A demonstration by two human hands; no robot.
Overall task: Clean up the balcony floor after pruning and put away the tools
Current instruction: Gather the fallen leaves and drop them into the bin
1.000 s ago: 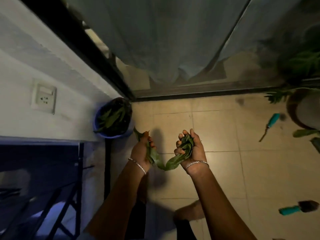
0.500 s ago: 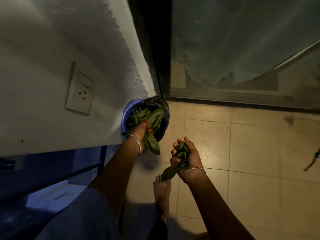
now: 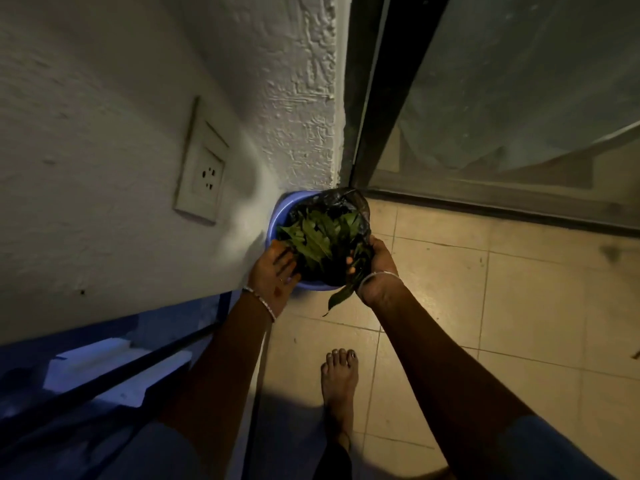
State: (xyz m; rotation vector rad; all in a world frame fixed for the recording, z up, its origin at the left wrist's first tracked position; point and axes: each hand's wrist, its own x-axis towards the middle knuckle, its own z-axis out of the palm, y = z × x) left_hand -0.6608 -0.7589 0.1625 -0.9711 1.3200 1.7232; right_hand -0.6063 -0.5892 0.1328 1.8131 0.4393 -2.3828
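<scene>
Our right hand (image 3: 375, 259), grip clamped on long green leaves (image 3: 348, 287), sits at the round blue black-lined bin (image 3: 277, 216) rim; left hand (image 3: 277, 271) spread open opposite.

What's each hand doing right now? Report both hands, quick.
Left hand: open, fingers spread at the bin rim, holding nothing.
Right hand: closed on leaves, over the bin's edge.
</scene>
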